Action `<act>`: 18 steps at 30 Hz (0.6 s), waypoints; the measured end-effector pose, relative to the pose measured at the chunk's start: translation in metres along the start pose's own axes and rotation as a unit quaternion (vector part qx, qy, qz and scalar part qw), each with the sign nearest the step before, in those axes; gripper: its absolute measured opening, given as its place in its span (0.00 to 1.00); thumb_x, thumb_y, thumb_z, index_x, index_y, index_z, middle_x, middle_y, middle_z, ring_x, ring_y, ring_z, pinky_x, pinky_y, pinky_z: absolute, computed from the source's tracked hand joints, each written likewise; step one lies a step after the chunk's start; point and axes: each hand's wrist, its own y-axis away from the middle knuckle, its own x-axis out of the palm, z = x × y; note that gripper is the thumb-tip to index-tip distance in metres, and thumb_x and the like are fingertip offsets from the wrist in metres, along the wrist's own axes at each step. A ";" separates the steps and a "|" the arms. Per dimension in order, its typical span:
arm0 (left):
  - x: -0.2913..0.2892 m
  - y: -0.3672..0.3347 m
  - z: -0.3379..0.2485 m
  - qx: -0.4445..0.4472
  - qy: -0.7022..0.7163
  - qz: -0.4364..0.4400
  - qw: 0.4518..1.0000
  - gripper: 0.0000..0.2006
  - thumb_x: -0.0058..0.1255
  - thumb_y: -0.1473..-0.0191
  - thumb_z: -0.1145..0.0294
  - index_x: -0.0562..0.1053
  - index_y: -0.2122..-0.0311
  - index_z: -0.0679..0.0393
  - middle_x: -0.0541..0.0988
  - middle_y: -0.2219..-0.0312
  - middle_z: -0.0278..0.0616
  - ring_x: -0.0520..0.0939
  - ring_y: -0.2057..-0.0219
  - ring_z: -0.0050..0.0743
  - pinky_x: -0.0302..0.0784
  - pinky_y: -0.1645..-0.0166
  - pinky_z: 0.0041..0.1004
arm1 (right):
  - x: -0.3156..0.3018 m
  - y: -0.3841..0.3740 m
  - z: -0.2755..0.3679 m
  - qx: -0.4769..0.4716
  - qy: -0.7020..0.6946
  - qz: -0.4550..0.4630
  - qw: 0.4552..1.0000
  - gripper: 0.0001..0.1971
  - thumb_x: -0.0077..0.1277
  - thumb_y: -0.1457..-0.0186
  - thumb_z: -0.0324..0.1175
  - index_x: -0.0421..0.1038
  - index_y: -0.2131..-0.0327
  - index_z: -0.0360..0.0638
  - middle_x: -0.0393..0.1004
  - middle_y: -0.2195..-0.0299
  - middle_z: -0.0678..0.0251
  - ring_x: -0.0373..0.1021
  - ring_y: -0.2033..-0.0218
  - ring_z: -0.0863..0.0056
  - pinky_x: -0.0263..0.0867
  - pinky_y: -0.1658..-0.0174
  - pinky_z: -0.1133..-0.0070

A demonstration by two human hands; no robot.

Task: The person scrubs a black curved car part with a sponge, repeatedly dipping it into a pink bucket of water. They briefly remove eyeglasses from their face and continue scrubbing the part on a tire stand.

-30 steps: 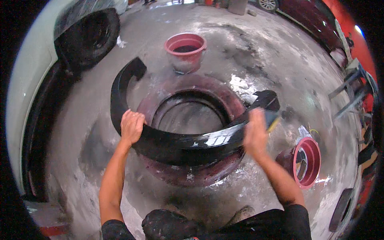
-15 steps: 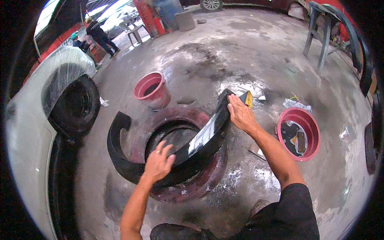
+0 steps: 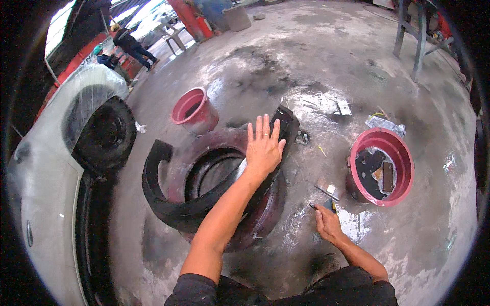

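Observation:
A black curved fender flare [image 3: 178,210] lies across a reddish, stained tire [image 3: 204,148] on the floor. My left hand [image 3: 263,153] rests flat on the flare's upper right stretch, fingers spread, its forearm crossing over the middle. A whitish patch of the flare shows beside the wrist. Lower right, above the wet floor, my right hand [image 3: 328,223] is closed, with a small dark tip poking out past its fingers. Whatever it holds is mostly hidden. A dark piece with a yellow edge [image 3: 334,206] shows just beyond the knuckles; whether the hand grips it is unclear.
A pink bucket [image 3: 352,176] with dark liquid and a brown block stands right; another pink bucket [image 3: 204,116] stands behind the tire. Left is a plastic-covered car [image 3: 48,168] with a dark wheel [image 3: 107,137]. Two people [image 3: 130,46] are far left; a grey stand [image 3: 420,43] is far right.
My right hand has left the flare's upper end and come down to the lower right. My left hand has moved up and right along the flare and now lies flat. The yellow-edged piece has moved down too.

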 end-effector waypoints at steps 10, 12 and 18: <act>-0.067 0.077 -0.001 0.112 0.246 -0.059 0.961 0.10 0.64 0.50 0.72 0.81 0.62 0.59 0.84 0.60 0.47 0.84 0.56 0.50 0.78 0.46 0.42 | 0.002 0.013 -0.057 -0.013 0.093 -0.135 0.986 0.25 0.51 0.43 0.23 0.66 0.41 0.28 0.67 0.40 0.38 0.65 0.37 0.45 0.61 0.34 0.62; -0.087 0.075 0.027 0.024 0.215 -0.075 0.974 0.08 0.62 0.47 0.75 0.81 0.61 0.61 0.84 0.60 0.49 0.85 0.57 0.48 0.78 0.48 0.40 | 0.000 0.031 -0.069 -0.007 0.097 -0.150 0.984 0.29 0.51 0.49 0.19 0.65 0.40 0.28 0.67 0.40 0.38 0.66 0.38 0.45 0.62 0.34 0.63; -0.112 0.085 0.011 -0.082 0.364 -0.018 0.928 0.06 0.58 0.41 0.74 0.81 0.60 0.63 0.85 0.60 0.49 0.85 0.57 0.44 0.79 0.49 0.35 | -0.019 -0.017 0.000 0.241 -0.300 -0.045 0.922 0.19 0.46 0.31 0.33 0.66 0.44 0.30 0.77 0.55 0.47 0.80 0.57 0.53 0.82 0.58 0.68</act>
